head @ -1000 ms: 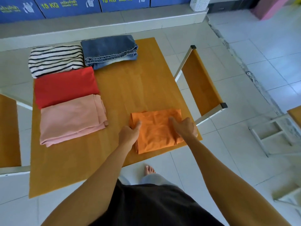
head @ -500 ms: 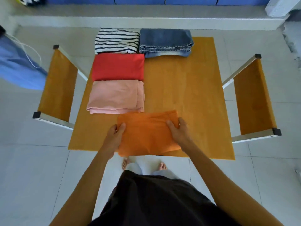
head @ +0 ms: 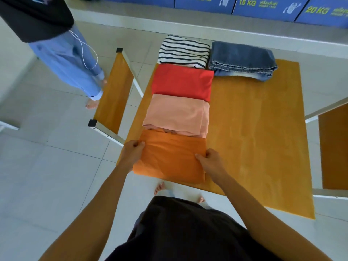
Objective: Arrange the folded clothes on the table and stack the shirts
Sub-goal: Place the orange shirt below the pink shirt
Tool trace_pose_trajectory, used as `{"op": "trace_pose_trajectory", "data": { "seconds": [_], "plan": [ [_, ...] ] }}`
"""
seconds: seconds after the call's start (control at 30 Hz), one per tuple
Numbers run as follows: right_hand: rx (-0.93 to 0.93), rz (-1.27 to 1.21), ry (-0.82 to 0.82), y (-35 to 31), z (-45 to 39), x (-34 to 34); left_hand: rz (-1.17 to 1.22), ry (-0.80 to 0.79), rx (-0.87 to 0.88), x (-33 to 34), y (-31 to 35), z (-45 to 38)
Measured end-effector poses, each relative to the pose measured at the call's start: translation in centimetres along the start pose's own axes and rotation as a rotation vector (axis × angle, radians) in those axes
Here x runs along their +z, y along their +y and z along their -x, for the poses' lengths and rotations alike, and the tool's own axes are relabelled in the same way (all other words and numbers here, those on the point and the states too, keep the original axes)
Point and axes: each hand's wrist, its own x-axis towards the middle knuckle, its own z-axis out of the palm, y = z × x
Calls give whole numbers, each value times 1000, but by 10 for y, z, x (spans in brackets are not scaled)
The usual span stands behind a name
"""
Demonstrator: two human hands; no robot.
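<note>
**Orange shirt going into the left column, near edge**

Head view (only one): left hand (head: 132, 154) pinches the left edge of the folded orange cotton shirt (head: 170, 159), thumb on top, fingers curled under the fabric. Right hand (head: 211, 162) is closed on the right edge the same way. Both hands are gripping the shirt; nothing else is held.

Shirt sits at the near-left part of the orange-brown wooden table (head: 254, 138), its near edge right at the table's front lip. Its far edge touches, maybe slightly overlaps, the folded pale pink shirt (head: 176, 114). Beyond that in the same column: folded red shirt (head: 181, 81), then folded black-and-white striped shirt (head: 183, 50). Folded blue denim jeans (head: 243, 60) lie right of the striped one.

Doing the step well, my read: keep both edges level, square the right side to the pink shirt's right fold, let go with both hands together so the fold doesn't spring open.

Shirt look: flat rectangle, soft wrinkles, right fold thick and clean, far-left corner a bit rumpled. The near-left corner looks to overhang the lip slightly; can't confirm.

Shirts lie in a row, not yet stacked.
</note>
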Motion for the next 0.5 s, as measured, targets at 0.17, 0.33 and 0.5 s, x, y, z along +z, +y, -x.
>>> {"op": "trace_pose_trajectory", "data": {
  "seconds": [0.17,0.33,0.5],
  "plan": [
    [-1,-13,16,-6,-2,12,-46,65,19,-14,-6,-13],
    [98,-131,126,-5,0,34,-90,36,56,-20,-18,-15],
    [120,-231,245,-7,3,39,-109,0,71,-20,-14,-22]
  ]
}}
